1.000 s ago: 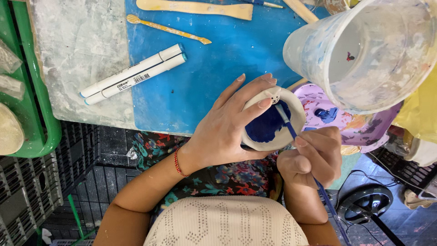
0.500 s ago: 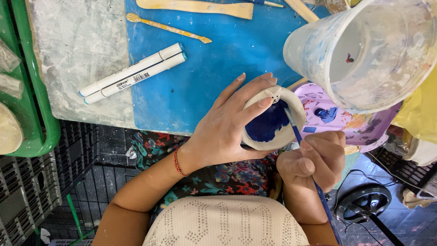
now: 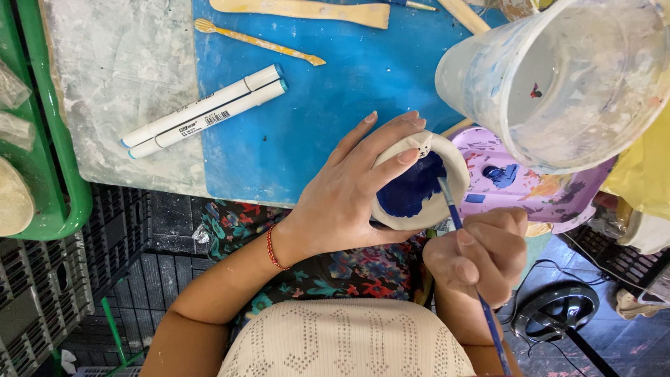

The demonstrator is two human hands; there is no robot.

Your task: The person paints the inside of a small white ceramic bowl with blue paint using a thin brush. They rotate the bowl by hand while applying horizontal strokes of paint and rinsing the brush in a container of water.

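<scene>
My left hand (image 3: 349, 192) cups a small pale clay bowl (image 3: 447, 157) from its left side, fingers over the rim. The inside of the bowl is painted dark blue. My right hand (image 3: 481, 255) grips a thin blue paintbrush (image 3: 450, 202), whose tip rests inside the bowl at its right wall. The brush handle runs down past my wrist. A red string bracelet sits on my left wrist.
A blue mat (image 3: 314, 91) covers the table, with two white markers (image 3: 206, 110), a small wooden tool (image 3: 258, 43) and a wooden spatula (image 3: 307, 10). A large paint-stained plastic cup (image 3: 565, 77) stands at right over a pink palette (image 3: 530, 188). A green tray (image 3: 49, 167) lies left.
The brush tip has shifted from the bowl's middle toward its right inner wall, and the bowl has turned slightly in my left hand.
</scene>
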